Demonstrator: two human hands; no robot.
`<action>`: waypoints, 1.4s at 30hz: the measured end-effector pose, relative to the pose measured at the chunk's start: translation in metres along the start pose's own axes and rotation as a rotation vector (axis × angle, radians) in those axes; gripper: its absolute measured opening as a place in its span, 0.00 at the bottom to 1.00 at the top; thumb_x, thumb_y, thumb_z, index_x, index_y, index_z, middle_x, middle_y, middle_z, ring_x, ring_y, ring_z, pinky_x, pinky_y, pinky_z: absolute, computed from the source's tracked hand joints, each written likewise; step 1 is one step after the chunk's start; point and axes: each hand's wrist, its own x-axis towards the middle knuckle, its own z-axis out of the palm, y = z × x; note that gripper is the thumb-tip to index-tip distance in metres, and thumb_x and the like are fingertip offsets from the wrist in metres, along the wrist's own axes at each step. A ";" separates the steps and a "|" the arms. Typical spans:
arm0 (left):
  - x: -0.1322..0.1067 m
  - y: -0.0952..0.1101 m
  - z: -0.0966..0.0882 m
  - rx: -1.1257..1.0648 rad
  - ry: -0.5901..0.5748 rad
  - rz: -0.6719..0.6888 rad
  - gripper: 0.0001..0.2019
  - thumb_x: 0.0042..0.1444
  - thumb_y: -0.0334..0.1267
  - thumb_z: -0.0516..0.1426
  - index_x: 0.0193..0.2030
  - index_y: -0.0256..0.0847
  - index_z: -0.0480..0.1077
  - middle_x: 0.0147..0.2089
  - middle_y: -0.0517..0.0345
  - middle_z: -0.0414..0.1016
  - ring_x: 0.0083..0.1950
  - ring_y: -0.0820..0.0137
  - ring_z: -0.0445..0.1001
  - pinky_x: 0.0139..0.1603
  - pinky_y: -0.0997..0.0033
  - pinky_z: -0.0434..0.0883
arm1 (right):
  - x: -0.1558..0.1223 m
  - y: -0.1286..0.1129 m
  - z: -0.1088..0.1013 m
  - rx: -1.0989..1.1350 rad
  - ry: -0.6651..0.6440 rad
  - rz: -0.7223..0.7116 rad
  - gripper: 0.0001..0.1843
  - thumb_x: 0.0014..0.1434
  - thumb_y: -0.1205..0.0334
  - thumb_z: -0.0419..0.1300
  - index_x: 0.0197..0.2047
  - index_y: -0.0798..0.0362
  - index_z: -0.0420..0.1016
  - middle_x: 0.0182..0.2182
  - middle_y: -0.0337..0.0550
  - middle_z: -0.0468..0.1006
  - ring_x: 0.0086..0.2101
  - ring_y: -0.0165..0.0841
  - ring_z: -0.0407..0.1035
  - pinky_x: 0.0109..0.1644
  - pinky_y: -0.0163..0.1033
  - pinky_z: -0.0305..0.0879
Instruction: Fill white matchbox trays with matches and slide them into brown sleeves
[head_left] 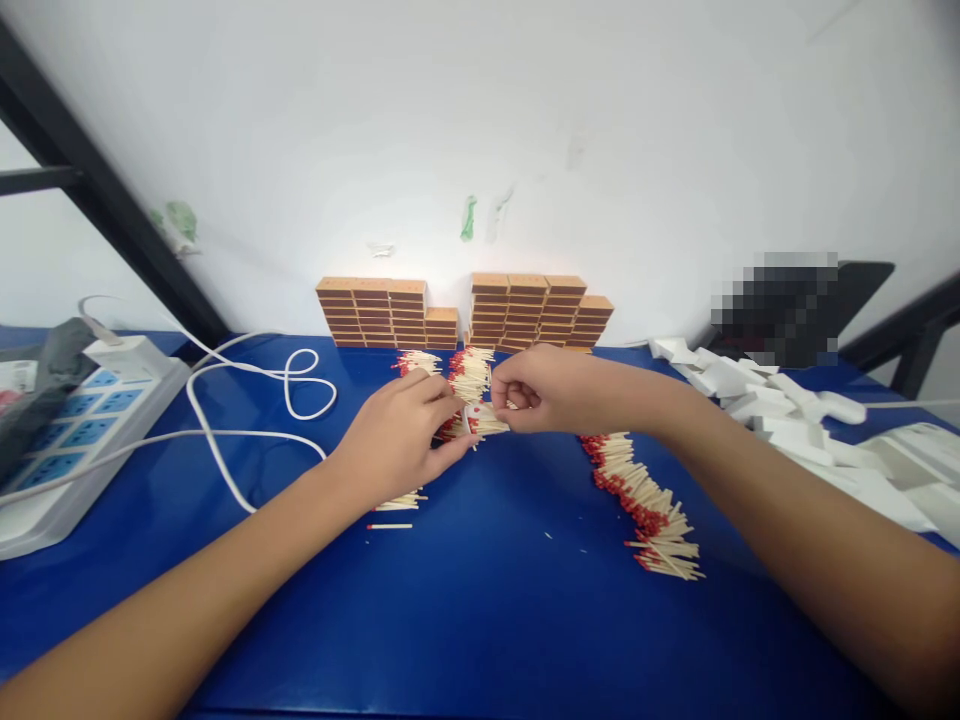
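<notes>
My left hand (397,425) grips a small white matchbox tray (470,421) between thumb and fingers, and red-tipped matches lie in it. Close by at the tray's right end, my right hand (555,388) is closed with its fingertips pinched. What those fingertips hold is hidden. Just behind the tray is a heap of loose matches (471,372), with a smaller heap (417,360) to its left. Some matches (405,500) show below my left hand, near a single match (390,526). A long curved row of matches (637,490) lies below my right forearm.
Two stacks of brown matchboxes, a left one (371,312) and a right one (527,310), stand against the wall. White trays (757,400) are heaped on the right, beside a dark, partly blurred object (862,300). A power strip (97,430) and white cables (202,400) occupy the left.
</notes>
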 end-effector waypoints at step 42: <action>0.000 -0.001 0.001 0.015 0.004 -0.005 0.15 0.70 0.47 0.61 0.46 0.36 0.81 0.42 0.49 0.80 0.46 0.59 0.78 0.51 0.55 0.79 | 0.009 0.029 0.000 -0.159 -0.152 0.214 0.04 0.60 0.68 0.62 0.34 0.52 0.78 0.30 0.41 0.80 0.29 0.34 0.69 0.33 0.40 0.56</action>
